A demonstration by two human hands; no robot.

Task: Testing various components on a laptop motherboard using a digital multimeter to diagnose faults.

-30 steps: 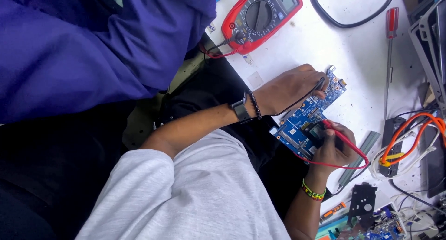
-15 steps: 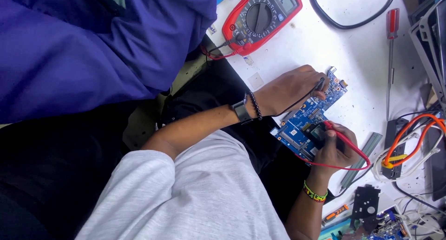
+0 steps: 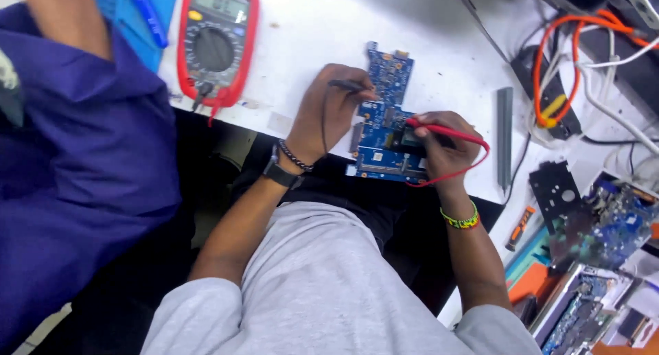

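A blue circuit board (image 3: pixel 386 115) lies on the white table (image 3: pixel 439 46) near its front edge. My left hand (image 3: pixel 331 106) rests on the board's left side and grips a black test probe (image 3: pixel 349 86), tip toward the board. My right hand (image 3: pixel 443 147) sits on the board's right side, closed on a red test probe (image 3: pixel 439 130) whose tip touches the board's middle. A red lead loops from it under my wrist. Both leads run toward a red multimeter (image 3: pixel 216 42) at the table's left.
A person in a purple top (image 3: pixel 75 163) stands close at my left. A grey metal bar (image 3: pixel 504 135) lies right of the board. Orange and white cables (image 3: pixel 583 60), a black bracket (image 3: pixel 556 190), an orange-handled tool (image 3: pixel 518 228) and more circuit boards (image 3: pixel 604 221) crowd the right.
The view has swung, so the board now lies upright in the picture instead of tilted. Both hands stay on the board with their probes.
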